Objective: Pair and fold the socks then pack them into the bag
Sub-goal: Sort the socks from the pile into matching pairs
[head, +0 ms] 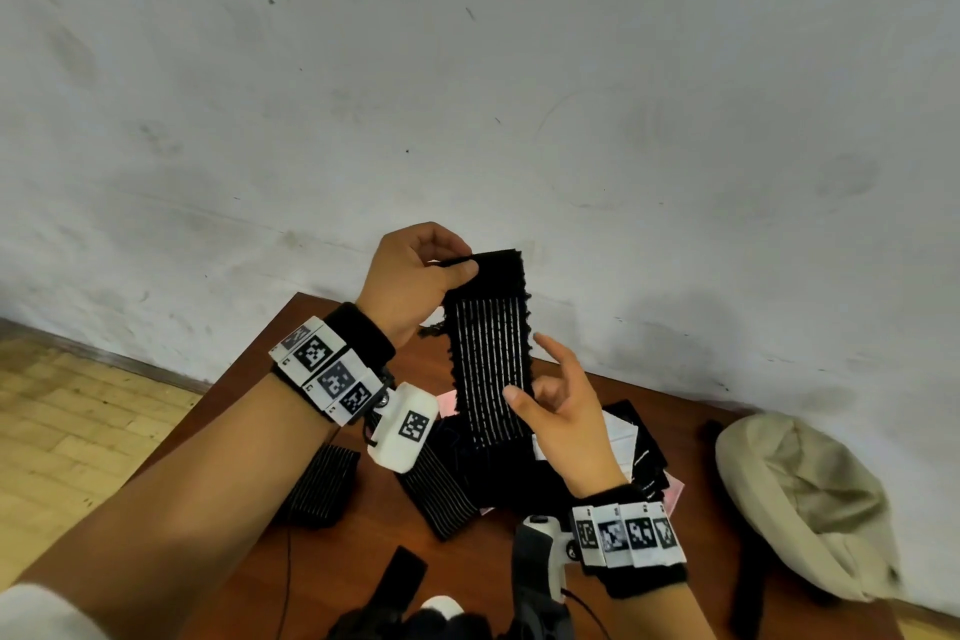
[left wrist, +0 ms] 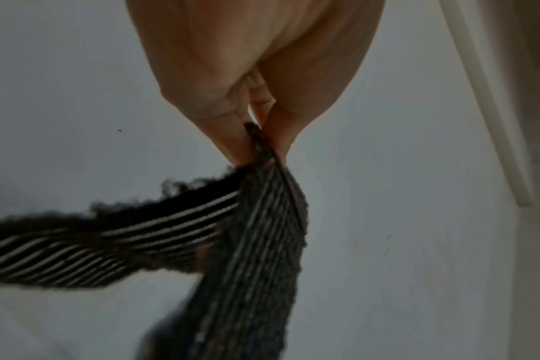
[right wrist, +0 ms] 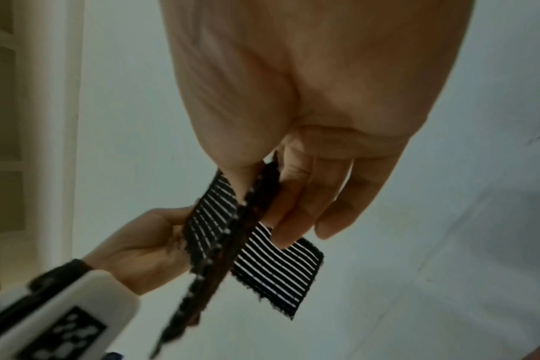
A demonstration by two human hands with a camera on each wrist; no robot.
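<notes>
Both hands' fingers [head: 462,270] pinch a striped sock [head: 491,369] above folded socks [head: 319,483], bag [head: 800,499] aside.

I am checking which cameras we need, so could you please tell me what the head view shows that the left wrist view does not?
Only the head view shows the table, the beige bag, the loose striped socks lying there, and the right hand at the held sock's lower part. Only the left wrist view shows the pinch close up, thumb opposite fingers. Both show the left hand pinching the black striped sock at its top.
</notes>
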